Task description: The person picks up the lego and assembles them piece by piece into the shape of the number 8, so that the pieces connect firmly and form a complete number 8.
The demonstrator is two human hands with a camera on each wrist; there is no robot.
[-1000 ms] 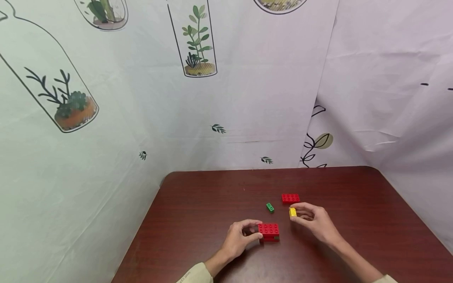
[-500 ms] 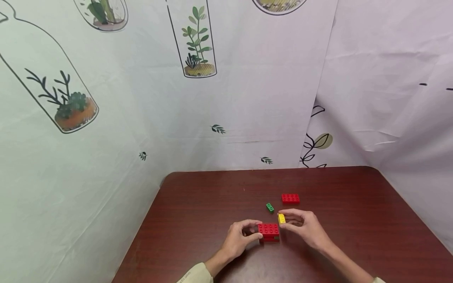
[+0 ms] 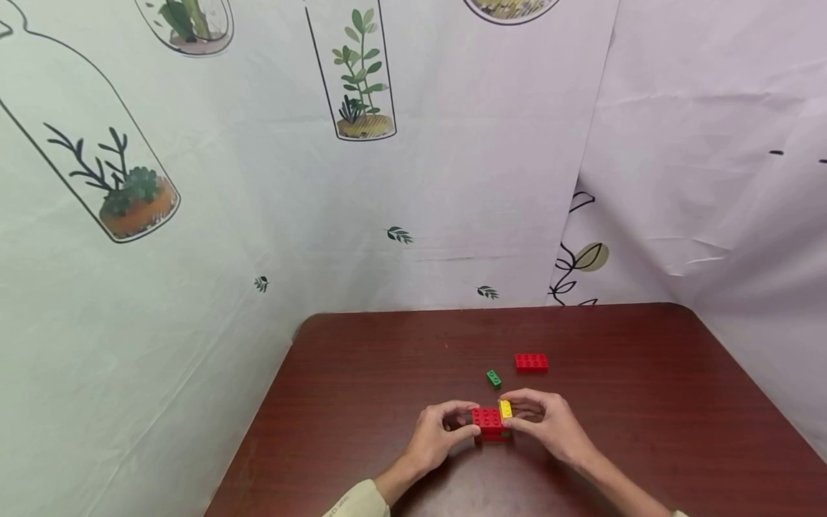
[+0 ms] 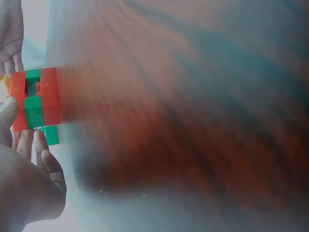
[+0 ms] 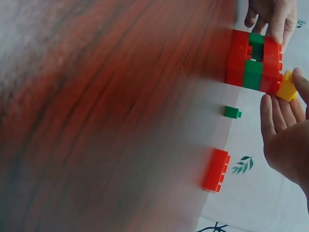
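Note:
On the table stands a block stack [image 3: 486, 418]: a red brick below, a red brick on top, and two green bricks [image 5: 252, 75] between them with a gap. My left hand [image 3: 434, 434] holds its left end between thumb and fingers. A small yellow brick [image 3: 505, 409] is pinched by my right hand [image 3: 552, 425] over the right end of the top red brick. In the right wrist view the yellow brick looks tilted against the studs; whether it is pressed on I cannot tell. Only a sliver of it shows in the left wrist view.
Beyond the stack lie a small green brick [image 3: 494, 379] and a loose red brick [image 3: 531, 362], both studs up. The dark wooden table [image 3: 362, 373] ends at a wall cloth [image 3: 439, 179] printed with plants.
My right hand has moved left and toward me, carrying the yellow brick from beside the loose red brick to the stack's right end. The left hand and the stack have kept their place.

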